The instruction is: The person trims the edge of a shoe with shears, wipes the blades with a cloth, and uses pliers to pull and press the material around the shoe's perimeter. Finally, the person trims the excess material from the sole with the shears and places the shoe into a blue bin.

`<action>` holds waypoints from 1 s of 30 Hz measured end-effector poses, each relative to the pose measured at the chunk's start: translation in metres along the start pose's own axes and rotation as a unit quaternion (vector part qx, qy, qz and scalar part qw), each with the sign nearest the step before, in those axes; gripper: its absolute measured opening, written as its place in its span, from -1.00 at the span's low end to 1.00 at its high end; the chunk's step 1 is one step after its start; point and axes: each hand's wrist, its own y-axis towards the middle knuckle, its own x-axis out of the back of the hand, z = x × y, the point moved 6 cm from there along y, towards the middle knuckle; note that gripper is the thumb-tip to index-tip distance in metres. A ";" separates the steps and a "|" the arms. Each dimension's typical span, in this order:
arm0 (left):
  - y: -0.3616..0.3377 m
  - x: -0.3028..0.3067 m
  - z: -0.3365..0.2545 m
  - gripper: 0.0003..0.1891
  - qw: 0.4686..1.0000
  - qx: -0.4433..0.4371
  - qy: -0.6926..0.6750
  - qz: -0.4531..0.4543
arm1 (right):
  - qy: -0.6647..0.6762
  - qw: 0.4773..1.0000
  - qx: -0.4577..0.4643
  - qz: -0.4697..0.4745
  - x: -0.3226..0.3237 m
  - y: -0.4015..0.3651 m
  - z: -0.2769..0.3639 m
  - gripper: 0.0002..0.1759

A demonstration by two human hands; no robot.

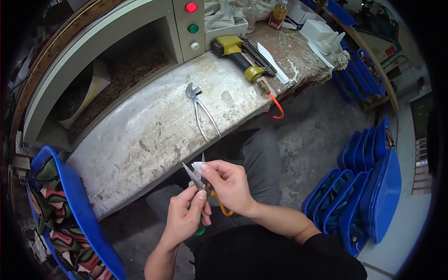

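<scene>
My left hand [183, 212] is closed around the middle of a pair of scissors [195, 176], thumb near the pivot. The blades point up and away from me, spread apart. An orange handle loop [222, 205] shows below my right hand, and a bit of green [199, 230] below my left. My right hand [229, 184] pinches a small white piece [198, 167], thin like paper or cloth, right at the blades. Both hands are over my lap, just off the bench edge. Beyond them on the bench lie metal pincers [201, 109] with their handles toward me.
The worn bench [135, 149] runs across in front, with a yellow-black air nailer [242, 58] and its red hose [280, 108]. A machine [179, 28] with buttons stands behind. At left is a blue bin [84, 214] of shoe parts; blue bins [387, 196] stack at right.
</scene>
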 end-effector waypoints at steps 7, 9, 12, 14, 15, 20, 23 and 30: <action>0.000 -0.003 0.001 -0.78 1.000 -0.005 -0.019 0.015 | 0.028 0.999 -0.016 0.020 0.003 0.008 0.004 -0.68; 0.002 -0.003 0.002 -0.77 0.999 -0.005 -0.036 0.014 | 0.011 0.999 -0.017 0.036 0.003 0.011 0.004 -0.68; 0.003 -0.006 0.003 -0.75 0.999 0.006 -0.035 0.025 | 0.061 0.997 -0.039 0.032 0.005 0.023 0.009 -0.68; 0.003 -0.006 0.001 -0.75 0.999 0.008 -0.029 0.029 | 0.082 0.995 -0.041 0.030 0.005 0.024 0.011 -0.68; 0.003 -0.006 0.001 -0.74 0.999 0.007 -0.028 0.031 | 0.072 0.996 -0.035 0.036 0.006 0.022 0.010 -0.68; 0.002 -0.008 0.007 -0.73 0.998 0.016 -0.039 0.037 | 0.041 0.997 -0.032 0.053 0.011 0.016 0.005 -0.69; 0.003 -0.009 0.004 -0.73 0.998 0.018 -0.045 0.041 | 0.063 0.996 -0.033 0.050 0.011 0.024 0.010 -0.71; -0.001 -0.011 0.007 -0.72 0.997 0.032 -0.050 0.058 | 0.058 0.996 -0.004 0.065 0.015 0.021 0.006 -0.72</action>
